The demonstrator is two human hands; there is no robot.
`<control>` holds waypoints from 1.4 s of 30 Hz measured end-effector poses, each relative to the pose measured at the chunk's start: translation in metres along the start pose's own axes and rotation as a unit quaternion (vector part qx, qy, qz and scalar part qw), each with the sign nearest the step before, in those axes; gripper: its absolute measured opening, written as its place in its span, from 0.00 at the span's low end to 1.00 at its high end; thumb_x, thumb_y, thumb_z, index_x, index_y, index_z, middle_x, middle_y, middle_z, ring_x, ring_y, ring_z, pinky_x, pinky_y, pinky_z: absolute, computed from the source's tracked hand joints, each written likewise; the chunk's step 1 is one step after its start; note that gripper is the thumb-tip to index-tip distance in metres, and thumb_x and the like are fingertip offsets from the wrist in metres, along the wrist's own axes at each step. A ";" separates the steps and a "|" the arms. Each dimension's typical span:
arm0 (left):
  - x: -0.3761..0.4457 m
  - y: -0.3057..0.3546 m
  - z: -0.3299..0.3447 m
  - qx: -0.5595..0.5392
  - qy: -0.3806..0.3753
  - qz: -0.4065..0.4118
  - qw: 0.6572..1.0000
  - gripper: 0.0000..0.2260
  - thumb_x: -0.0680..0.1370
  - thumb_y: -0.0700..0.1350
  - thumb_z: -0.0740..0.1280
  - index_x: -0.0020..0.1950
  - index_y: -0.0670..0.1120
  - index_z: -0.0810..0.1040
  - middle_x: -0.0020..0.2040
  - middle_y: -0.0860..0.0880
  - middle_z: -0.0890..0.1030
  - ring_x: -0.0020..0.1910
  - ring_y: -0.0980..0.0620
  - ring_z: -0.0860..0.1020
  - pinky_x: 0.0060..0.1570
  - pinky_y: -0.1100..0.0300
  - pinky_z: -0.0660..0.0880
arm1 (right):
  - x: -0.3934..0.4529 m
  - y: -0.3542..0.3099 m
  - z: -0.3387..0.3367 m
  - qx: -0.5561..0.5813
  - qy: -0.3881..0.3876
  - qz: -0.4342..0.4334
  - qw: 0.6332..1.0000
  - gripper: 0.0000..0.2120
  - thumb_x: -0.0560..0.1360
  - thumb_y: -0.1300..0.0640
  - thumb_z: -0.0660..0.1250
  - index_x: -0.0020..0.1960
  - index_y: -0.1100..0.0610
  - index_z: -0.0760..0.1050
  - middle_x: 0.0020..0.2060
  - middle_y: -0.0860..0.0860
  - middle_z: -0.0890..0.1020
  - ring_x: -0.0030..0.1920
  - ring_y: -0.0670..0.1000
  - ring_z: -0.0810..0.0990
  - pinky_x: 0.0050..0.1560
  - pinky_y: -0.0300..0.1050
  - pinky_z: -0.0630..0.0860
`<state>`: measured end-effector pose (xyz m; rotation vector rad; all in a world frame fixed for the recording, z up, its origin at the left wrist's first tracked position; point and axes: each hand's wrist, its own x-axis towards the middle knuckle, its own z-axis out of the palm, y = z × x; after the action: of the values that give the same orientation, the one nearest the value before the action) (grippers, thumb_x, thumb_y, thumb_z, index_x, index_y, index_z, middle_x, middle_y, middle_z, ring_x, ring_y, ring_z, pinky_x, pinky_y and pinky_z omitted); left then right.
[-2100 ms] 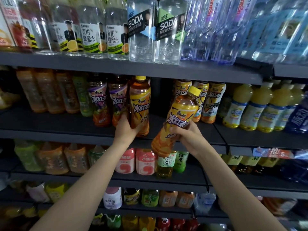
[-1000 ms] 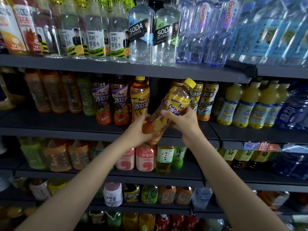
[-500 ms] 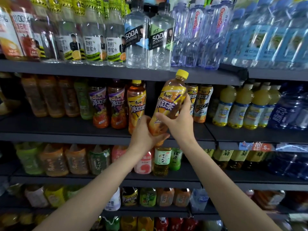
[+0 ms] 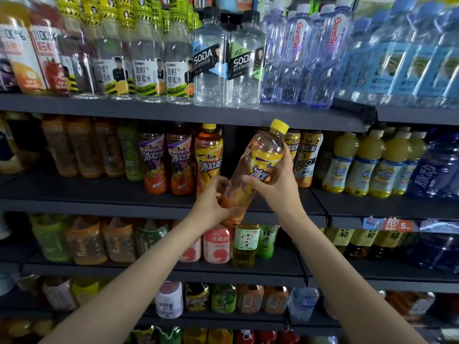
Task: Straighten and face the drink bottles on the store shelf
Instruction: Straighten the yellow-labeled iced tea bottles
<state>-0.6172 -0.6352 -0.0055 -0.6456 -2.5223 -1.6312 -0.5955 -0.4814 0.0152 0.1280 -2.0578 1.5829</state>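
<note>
Head view: a person stood at a drinks shelf (image 4: pixel 173 202), both arms up.
Tea bottle (image 4: pixel 258 167): off the shelf, tilted, yellow cap (image 4: pixel 279 126) leaning up and right, in front of the gap on the second shelf.
Left hand (image 4: pixel 213 203): fingers curled round the bottle's base.
Right hand (image 4: pixel 278 184): wrapped round the middle, over the label.
Label: partly turned away, only part of the print showed.
Neighbour (image 4: pixel 208 157): a matching bottle stood upright just left of the gap, label out.
Done: the purple-label bottles (image 4: pixel 165 165) left of it looked faced.
Left: by my read, this bottle needed setting upright in the gap, label forward; blurred bottles far left I could not judge.
</note>
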 end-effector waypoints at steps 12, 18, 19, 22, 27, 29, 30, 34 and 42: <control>0.006 -0.002 -0.018 -0.122 -0.093 -0.055 0.987 0.20 0.71 0.44 0.73 0.56 0.61 0.69 0.58 0.55 0.74 0.57 0.56 0.74 0.58 0.58 0.72 | 0.007 0.009 -0.004 0.087 -0.070 0.058 0.992 0.44 0.59 0.47 0.80 0.66 0.30 0.60 0.64 0.52 0.74 0.62 0.54 0.76 0.59 0.57 0.77; 0.009 -0.023 0.008 0.151 0.090 0.094 0.980 0.32 0.67 0.46 0.76 0.68 0.49 0.66 0.65 0.48 0.70 0.64 0.49 0.68 0.61 0.56 0.65 | 0.005 0.023 0.005 0.117 0.008 0.147 0.982 0.33 0.63 0.57 0.79 0.63 0.54 0.67 0.56 0.53 0.79 0.57 0.52 0.80 0.52 0.52 0.81; 0.012 -0.026 0.007 0.150 0.072 0.101 0.981 0.32 0.68 0.47 0.76 0.69 0.48 0.66 0.65 0.48 0.70 0.64 0.49 0.68 0.61 0.57 0.65 | 0.005 0.025 0.002 0.103 0.019 0.142 0.984 0.32 0.63 0.58 0.79 0.62 0.54 0.68 0.55 0.52 0.79 0.56 0.52 0.80 0.54 0.52 0.80; 0.024 -0.034 -0.003 0.133 0.092 0.103 0.981 0.27 0.71 0.48 0.73 0.67 0.46 0.67 0.64 0.46 0.70 0.63 0.48 0.70 0.60 0.59 0.66 | 0.010 0.020 -0.004 0.005 0.027 0.077 0.997 0.34 0.64 0.59 0.79 0.64 0.55 0.66 0.55 0.49 0.79 0.56 0.48 0.79 0.58 0.45 0.77; 0.044 -0.059 -0.024 0.141 0.202 0.017 0.969 0.27 0.74 0.45 0.71 0.69 0.40 0.66 0.65 0.43 0.72 0.65 0.46 0.70 0.61 0.59 0.67 | 0.033 0.025 -0.005 -0.180 -0.012 -0.020 0.983 0.39 0.66 0.62 0.77 0.71 0.56 0.61 0.59 0.53 0.78 0.58 0.51 0.77 0.56 0.41 0.73; 0.054 -0.064 -0.025 0.146 0.204 -0.005 0.968 0.30 0.73 0.47 0.71 0.70 0.39 0.64 0.66 0.43 0.72 0.66 0.44 0.70 0.62 0.53 0.69 | 0.050 0.033 0.001 -0.174 -0.020 -0.010 0.985 0.38 0.67 0.62 0.77 0.71 0.58 0.61 0.59 0.55 0.78 0.59 0.54 0.78 0.58 0.45 0.74; 0.060 -0.065 -0.024 0.146 0.201 -0.021 0.968 0.31 0.73 0.48 0.72 0.71 0.39 0.64 0.66 0.42 0.72 0.66 0.44 0.70 0.62 0.52 0.69 | 0.059 0.036 0.006 -0.165 -0.025 0.000 0.986 0.38 0.67 0.61 0.76 0.72 0.59 0.60 0.60 0.55 0.78 0.60 0.54 0.77 0.57 0.45 0.74; 0.077 -0.067 -0.016 0.125 0.168 -0.042 0.977 0.32 0.71 0.51 0.73 0.69 0.40 0.65 0.64 0.42 0.73 0.64 0.43 0.71 0.60 0.52 0.70 | 0.089 0.052 0.029 -0.151 -0.029 0.023 0.988 0.39 0.70 0.59 0.75 0.74 0.59 0.57 0.63 0.56 0.76 0.63 0.55 0.75 0.58 0.45 0.72; 0.080 -0.078 -0.015 0.091 0.148 -0.041 0.984 0.32 0.71 0.51 0.73 0.70 0.42 0.64 0.65 0.45 0.74 0.65 0.47 0.71 0.59 0.59 0.68 | 0.083 0.107 0.061 -0.175 0.010 0.026 0.984 0.42 0.69 0.59 0.75 0.75 0.55 0.54 0.61 0.56 0.78 0.61 0.56 0.76 0.55 0.46 0.73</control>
<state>-0.7224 -0.6506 -0.0432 -0.2620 -2.4643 -1.3753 -0.7294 -0.4844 -0.0493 -0.0689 -2.3023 1.2203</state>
